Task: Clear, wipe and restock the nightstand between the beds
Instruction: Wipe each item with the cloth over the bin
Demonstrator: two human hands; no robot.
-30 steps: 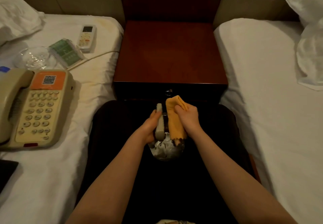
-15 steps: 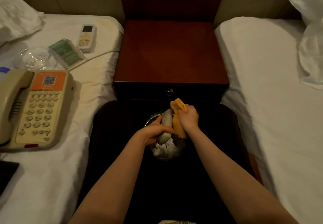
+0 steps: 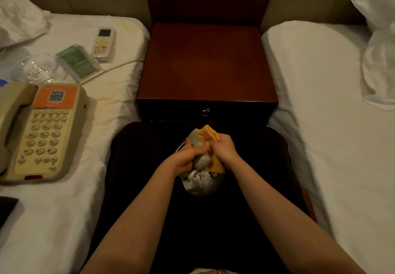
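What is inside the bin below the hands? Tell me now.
Crumpled white paper shows in the bin. The left hand, gripping a grey object, and the right hand, gripping an orange cloth, cover the rest of it, so anything deeper cannot be seen.

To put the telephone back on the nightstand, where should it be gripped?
Probably the telephone base's two long sides, reached from above, with the handset pinned: it lies flat on the bed, handset only resting in its cradle.
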